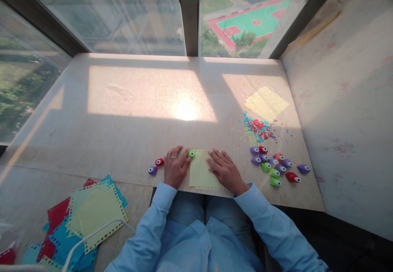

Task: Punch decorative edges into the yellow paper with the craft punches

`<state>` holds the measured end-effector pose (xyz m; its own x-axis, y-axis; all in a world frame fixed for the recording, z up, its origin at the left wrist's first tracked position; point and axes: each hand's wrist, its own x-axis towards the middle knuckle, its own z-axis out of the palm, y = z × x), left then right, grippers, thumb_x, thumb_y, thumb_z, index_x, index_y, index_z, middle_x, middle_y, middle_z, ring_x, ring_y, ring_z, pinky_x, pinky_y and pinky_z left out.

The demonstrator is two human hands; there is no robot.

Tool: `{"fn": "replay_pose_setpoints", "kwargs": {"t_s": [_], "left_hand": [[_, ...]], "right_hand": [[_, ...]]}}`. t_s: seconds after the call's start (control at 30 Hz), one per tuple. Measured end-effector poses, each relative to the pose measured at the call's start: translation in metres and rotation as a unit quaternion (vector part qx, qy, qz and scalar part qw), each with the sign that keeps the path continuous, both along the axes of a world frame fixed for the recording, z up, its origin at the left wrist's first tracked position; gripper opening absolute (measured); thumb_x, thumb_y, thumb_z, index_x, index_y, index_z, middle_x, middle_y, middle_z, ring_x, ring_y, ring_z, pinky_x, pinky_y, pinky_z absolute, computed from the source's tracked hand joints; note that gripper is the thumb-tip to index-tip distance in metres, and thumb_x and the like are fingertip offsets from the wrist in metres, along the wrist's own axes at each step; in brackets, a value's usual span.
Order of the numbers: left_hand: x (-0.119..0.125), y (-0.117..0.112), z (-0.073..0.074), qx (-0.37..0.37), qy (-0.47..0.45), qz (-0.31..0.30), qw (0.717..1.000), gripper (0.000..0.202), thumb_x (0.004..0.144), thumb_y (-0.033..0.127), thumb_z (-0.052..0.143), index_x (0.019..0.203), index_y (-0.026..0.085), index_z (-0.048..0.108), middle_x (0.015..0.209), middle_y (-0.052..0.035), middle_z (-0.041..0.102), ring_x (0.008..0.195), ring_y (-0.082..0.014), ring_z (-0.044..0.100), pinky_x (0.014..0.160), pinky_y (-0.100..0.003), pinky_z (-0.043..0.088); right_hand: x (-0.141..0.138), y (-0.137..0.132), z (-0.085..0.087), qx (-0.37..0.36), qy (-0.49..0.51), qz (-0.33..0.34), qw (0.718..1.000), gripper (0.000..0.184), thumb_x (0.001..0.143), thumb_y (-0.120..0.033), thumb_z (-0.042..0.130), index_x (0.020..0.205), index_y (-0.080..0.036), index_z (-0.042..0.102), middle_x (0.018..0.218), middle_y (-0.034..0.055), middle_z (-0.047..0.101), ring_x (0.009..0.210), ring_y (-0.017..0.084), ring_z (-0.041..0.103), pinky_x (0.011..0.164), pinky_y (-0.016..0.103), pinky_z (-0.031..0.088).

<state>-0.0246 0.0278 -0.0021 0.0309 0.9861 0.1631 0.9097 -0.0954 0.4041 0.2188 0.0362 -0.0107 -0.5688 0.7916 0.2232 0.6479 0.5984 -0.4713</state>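
Observation:
A pale yellow sheet of paper [201, 173] lies at the table's front edge between my hands, with small holes punched along its top and bottom edges. My left hand [176, 167], wearing a ring, grips a small green craft punch [191, 153] at the sheet's top left corner. Flat on the right side of the paper rests my right hand [226, 169], its fingers spread and holding nothing. Just left of my left hand are a red craft punch [159, 162] and a purple craft punch [152, 170].
Several coloured craft punches [274, 173] stand in a group at the right. Behind them are red, blue and yellow paper bits [260, 129] and yellow sheets [267, 102]. Punched coloured sheets [98, 210] are piled at lower left, with a white cable [92, 236] across them.

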Motion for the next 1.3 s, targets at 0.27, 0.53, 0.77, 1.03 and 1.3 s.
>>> {"fn": "replay_pose_setpoints", "kwargs": {"t_s": [0.27,0.53,0.77,1.03,1.3], "left_hand": [[0.000,0.000,-0.001,0.019,-0.008,0.002,1.000,0.038,0.095,0.043,0.049,0.124,0.025,0.065,0.130,-0.0111,0.061,0.118,-0.0298,0.051,0.097,-0.045,0.042],[-0.001,0.001,-0.004,0.055,-0.025,0.002,0.998,0.034,0.093,0.039,0.054,0.119,0.022,0.067,0.126,-0.0115,0.064,0.115,-0.0306,0.054,0.093,-0.047,0.045],[-0.009,0.003,-0.011,0.113,-0.184,0.030,0.976,0.027,0.095,0.037,0.050,0.103,0.020,0.070,0.100,-0.0087,0.072,0.096,-0.0220,0.064,0.088,-0.040,0.052],[-0.008,0.005,-0.013,0.092,-0.123,-0.002,0.988,0.035,0.093,0.043,0.054,0.116,0.023,0.070,0.115,-0.0098,0.069,0.104,-0.0251,0.061,0.093,-0.042,0.048],[-0.002,0.008,-0.012,0.078,-0.064,0.020,0.995,0.030,0.094,0.040,0.053,0.110,0.027,0.075,0.114,-0.0076,0.070,0.099,-0.0254,0.058,0.088,-0.041,0.047]], "right_hand": [[0.005,0.000,0.002,-0.008,0.102,-0.018,0.995,0.036,0.097,-0.025,0.051,0.132,-0.022,0.059,0.145,0.0127,0.051,0.141,0.024,0.040,0.115,0.053,0.036],[0.011,-0.001,0.005,0.018,0.261,-0.137,0.955,0.032,0.094,-0.018,0.052,0.125,-0.022,0.061,0.122,0.0117,0.068,0.118,0.024,0.061,0.100,0.048,0.052],[0.010,-0.013,0.000,0.045,0.240,-0.148,0.958,0.032,0.094,-0.017,0.051,0.123,-0.022,0.062,0.121,0.0118,0.068,0.118,0.024,0.061,0.100,0.048,0.051],[0.009,-0.021,-0.013,0.073,0.148,-0.140,0.976,0.036,0.092,-0.028,0.056,0.127,-0.018,0.061,0.121,0.0140,0.068,0.119,0.028,0.060,0.101,0.051,0.049],[0.009,-0.019,-0.017,0.067,0.119,-0.133,0.982,0.038,0.091,-0.027,0.055,0.127,-0.016,0.061,0.122,0.0149,0.067,0.121,0.029,0.058,0.103,0.051,0.047]]}}
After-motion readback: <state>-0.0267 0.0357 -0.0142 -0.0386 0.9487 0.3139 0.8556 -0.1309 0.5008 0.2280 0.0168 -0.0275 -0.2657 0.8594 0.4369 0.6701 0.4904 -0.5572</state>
